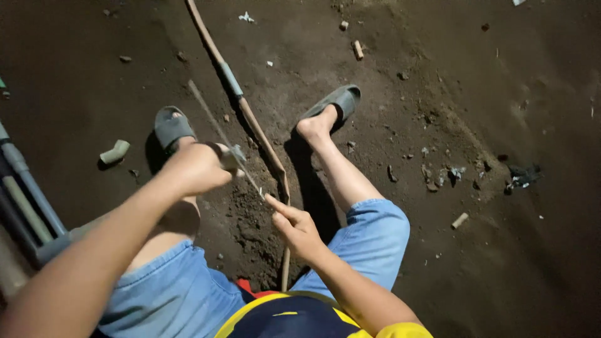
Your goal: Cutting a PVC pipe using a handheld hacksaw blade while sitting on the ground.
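Open dirt floor (501,263) is found to the right of the right hand (299,230), broken only by small rubble (438,175) and a short pipe offcut (460,220). Between the hands, passage is narrowed by the long brown pipe (263,141) and the thin blade (216,125) held in the left hand (199,166). Ahead of the hands, the gap is bounded by two feet in grey sandals (338,100). To the left of the left hand, room is limited by an elbow fitting (114,152) and stacked pipes (25,194).

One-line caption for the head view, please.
Seated on dirt, left hand draws a thin blade across a pipe steadied by the right hand.
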